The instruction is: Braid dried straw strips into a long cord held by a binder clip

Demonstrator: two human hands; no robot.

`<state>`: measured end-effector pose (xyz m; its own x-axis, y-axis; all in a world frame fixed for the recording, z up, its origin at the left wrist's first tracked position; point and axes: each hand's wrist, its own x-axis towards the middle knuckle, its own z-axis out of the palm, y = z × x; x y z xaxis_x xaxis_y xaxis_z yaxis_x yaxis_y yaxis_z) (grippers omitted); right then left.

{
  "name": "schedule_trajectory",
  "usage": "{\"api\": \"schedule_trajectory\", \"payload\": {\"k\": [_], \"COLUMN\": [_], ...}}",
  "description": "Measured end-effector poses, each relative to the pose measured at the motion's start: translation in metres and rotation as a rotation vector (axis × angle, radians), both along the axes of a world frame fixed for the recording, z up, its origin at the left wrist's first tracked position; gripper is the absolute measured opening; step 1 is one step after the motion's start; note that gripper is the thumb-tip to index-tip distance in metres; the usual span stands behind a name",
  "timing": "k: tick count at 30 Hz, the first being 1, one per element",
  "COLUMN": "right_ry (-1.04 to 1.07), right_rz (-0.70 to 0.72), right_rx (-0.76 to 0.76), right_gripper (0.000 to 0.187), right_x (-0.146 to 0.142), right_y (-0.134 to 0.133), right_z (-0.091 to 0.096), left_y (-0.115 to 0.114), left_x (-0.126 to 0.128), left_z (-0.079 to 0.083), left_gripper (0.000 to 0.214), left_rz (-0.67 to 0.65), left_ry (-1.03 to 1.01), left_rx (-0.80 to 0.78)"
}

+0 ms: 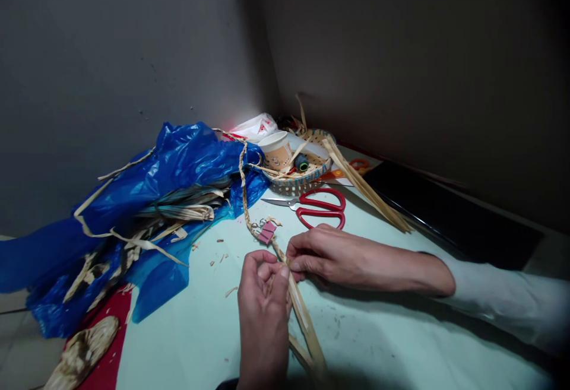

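Observation:
A braid of pale dried plant strips runs down from the blue bag, and a pink binder clip grips it. Just below the clip, my left hand pinches the strips between thumb and fingers. Close beside it, my right hand pinches the same spot from the right, its fingertips partly hidden. Loose, unbraided strips hang from under my fingers toward the near edge. Red-handled scissors lie flat beyond my right hand.
A blue plastic bag with dried strips covers the left. Behind stands a woven basket holding a paper cup and a thread spool. Long strips lean beside a black flat object. Walls close off the back.

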<state>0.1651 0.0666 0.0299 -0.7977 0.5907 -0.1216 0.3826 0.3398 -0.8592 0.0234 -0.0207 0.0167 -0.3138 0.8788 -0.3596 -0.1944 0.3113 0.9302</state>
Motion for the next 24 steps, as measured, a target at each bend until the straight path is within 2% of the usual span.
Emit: {"api": "schedule_trajectory", "payload": {"k": [3, 8, 16, 20, 24], "right_ry": [0.060, 0.107, 0.227, 0.174, 0.092], "right_rz": [-0.084, -0.159, -0.229, -0.269, -0.258], "right_rx": [0.069, 0.003, -0.253, -0.208, -0.125], "right_gripper": [0.021, 0.025, 0.018, 0.012, 0.008], "right_x": [-0.004, -0.008, -0.014, -0.015, -0.014], "right_y": [-0.002, -0.010, -0.018, -0.017, -0.015], "right_z": [-0.008, -0.014, -0.023, -0.021, -0.013], "left_y": [0.000, -0.001, -0.005, -0.005, -0.006], "left_x": [0.001, -0.001, -0.003, -0.009, -0.019], "left_z": [0.002, -0.001, 0.003, 0.006, 0.008], "left_gripper": [0.021, 0.019, 0.029, 0.033, 0.025], "left_rz": [0.004, -0.037, -0.119, -0.201, -0.247], "left_ry": [0.071, 0.227, 0.459, 0.544, 0.604], "left_rx": [-0.006, 0.003, -0.068, -0.084, -0.091]}}
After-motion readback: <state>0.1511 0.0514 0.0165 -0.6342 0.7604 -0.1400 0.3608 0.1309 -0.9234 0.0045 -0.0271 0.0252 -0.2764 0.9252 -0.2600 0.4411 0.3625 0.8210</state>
